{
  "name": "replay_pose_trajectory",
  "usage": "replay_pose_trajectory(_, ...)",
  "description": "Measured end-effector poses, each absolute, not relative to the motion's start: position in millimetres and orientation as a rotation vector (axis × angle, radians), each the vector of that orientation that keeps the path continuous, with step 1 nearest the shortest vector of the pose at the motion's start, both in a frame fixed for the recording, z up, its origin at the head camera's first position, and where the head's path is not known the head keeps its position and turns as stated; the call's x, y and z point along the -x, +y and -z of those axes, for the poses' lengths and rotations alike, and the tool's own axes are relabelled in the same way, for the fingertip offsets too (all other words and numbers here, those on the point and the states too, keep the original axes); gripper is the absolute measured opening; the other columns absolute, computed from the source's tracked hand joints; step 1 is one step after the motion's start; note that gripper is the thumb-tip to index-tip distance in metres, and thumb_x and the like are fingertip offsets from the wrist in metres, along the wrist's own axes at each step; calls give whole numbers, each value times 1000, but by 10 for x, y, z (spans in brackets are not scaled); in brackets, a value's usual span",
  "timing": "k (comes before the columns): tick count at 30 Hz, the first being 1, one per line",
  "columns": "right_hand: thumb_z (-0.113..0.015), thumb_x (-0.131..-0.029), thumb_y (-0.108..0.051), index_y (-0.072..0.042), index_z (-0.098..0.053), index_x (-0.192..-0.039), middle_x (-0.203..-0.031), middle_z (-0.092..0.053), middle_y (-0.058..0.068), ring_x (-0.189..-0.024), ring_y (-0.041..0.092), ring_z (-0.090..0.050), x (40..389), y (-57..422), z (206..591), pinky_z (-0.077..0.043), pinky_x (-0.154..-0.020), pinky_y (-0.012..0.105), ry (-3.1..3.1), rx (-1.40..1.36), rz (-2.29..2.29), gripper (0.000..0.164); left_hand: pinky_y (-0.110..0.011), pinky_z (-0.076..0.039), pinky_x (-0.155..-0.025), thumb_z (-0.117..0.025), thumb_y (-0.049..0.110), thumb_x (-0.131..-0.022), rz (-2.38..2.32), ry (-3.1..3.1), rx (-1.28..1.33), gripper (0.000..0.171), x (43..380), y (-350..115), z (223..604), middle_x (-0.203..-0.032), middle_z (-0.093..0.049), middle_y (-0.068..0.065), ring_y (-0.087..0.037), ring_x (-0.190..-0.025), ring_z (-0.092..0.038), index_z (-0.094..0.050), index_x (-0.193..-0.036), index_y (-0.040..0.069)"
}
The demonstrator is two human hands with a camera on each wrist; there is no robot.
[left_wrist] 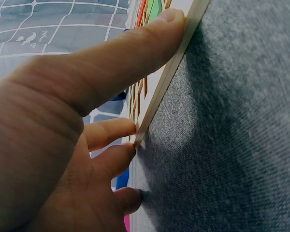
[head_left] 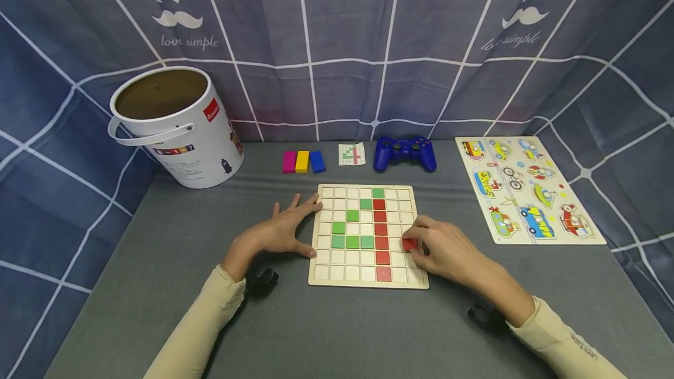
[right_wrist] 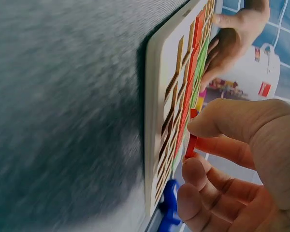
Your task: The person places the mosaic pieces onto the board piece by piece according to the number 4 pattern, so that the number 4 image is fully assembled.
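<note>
A wooden grid board point(head_left: 368, 287) lies flat, with green square tiles point(head_left: 352, 216) in a slanting line and a short row, and red square tiles point(head_left: 381, 229) in one column. My left hand point(head_left: 281, 228) rests at the board's left edge, its thumb on the rim and its fingers stretched along the side. Between thumb and fingers, my right hand point(head_left: 447, 248) pinches a loose red square tile point(head_left: 409, 244) over the rightmost column. The right wrist view shows this red tile point(right_wrist: 191, 145) tilted up on edge, just above the board. Fingertips cover part of it.
Behind the board are magenta, yellow and blue blocks point(head_left: 302, 162), a small pattern card point(head_left: 351, 154) and a blue game controller point(head_left: 404, 154). A white bucket point(head_left: 210, 151) stands back left. At the right lies a picture puzzle board point(head_left: 513, 183). Curtains hang around the table.
</note>
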State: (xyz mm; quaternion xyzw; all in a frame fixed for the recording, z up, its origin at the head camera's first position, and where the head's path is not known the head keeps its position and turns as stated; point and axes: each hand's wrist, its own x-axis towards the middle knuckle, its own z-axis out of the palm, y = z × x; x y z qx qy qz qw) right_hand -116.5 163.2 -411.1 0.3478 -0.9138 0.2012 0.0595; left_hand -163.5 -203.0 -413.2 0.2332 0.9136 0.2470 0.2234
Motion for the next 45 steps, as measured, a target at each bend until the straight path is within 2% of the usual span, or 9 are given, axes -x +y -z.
replay_pose_trajectory(9,-76,-72,-5,-14,-77,-97,-87,-58,-5,-62,6,-44,1286,1447,4140,-39,-53,23,-2790,-1120,-603,26,-71,9,-109,-89,37,-75,-692,2523,-641,107,1643,-2023,4132,-168,-4,-1,-36,-151,7,-27,-159,18)
replay_pose_trajectory(18,-77,-75,-11,-12,-76,-100,-91,-61,-3,-62,6,-45,1275,1447,4149,-40,-53,25,-2816,-1074,-598,25,-70,10,-110,-89,37,-75,-679,2508,-654,108,1670,-1996,4143,-168,-3,0,-35,-151,8,-26,-160,19)
replay_pose_trajectory(23,-77,-80,-20,-10,-75,-104,-102,-66,-2,-71,10,-56,1196,1573,4159,-48,-60,31,-2781,-954,-606,27,-70,9,-110,-89,37,-75,-689,2506,-670,107,1656,-1996,4152,-168,-3,-1,-35,-151,8,-26,-160,18)
replay_pose_trajectory(31,-80,-82,-21,-8,-73,-113,-112,-69,3,-94,24,-68,1024,1983,4218,-54,-75,46,-2829,-771,-617,34,-71,9,-109,-90,36,-74,-698,2515,-653,107,1616,-1992,4189,-168,-5,-2,-36,-151,7,-27,-159,19)
replay_pose_trajectory(40,-83,-78,-20,-2,-69,-118,-114,-68,12,-103,34,-66,980,2288,4197,-53,-81,53,-2750,-741,-499,47,-73,8,-108,-90,35,-74,-708,2520,-676,107,1619,-2072,4191,-168,-5,-2,-38,-151,6,-27,-159,18)
replay_pose_trajectory(45,-83,-78,-24,2,-66,-124,-121,-65,18,-111,38,-61,1048,2260,4143,-49,-89,56,-2730,-813,-436,55,-72,-1,-110,-87,40,-78,-732,2581,-683,100,1581,-2245,4107,-167,-13,-6,-40,-151,-4,-31,-158,16)
